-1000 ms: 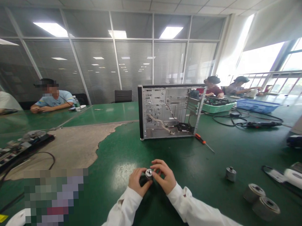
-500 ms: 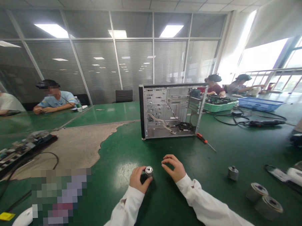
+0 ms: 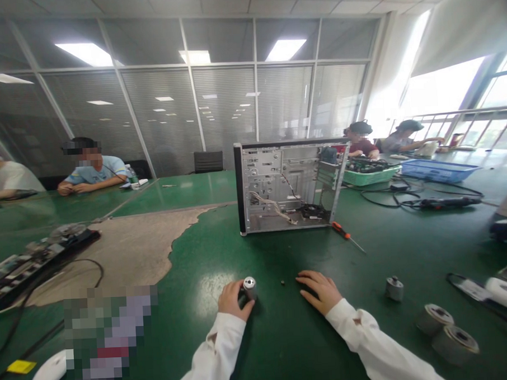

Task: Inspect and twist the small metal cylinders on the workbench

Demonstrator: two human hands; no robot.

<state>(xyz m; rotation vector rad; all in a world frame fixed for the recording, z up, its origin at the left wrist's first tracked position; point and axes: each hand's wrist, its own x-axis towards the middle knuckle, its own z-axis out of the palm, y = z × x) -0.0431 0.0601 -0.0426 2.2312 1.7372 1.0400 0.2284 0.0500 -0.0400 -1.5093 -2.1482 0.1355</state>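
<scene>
My left hand is closed around a small silver metal cylinder, which stands upright on the green table. Dark holes show in its shiny top. A tiny dark piece, too small to name, lies on the tabletop between my hands. My right hand rests to the right of that piece, fingers apart and nothing in them. Farther right stand a metal cylinder with a knob on top and two wider metal cylinders touching each other.
An open computer case stands ahead, with an orange-handled screwdriver beside it. Green and blue baskets and cables are at the back right. A circuit board assembly lies left. Several people sit around the table.
My right hand has let go of the tiny piece, which now lies on the table, and has moved right with its fingers opened. My left hand still holds the metal cylinder.
</scene>
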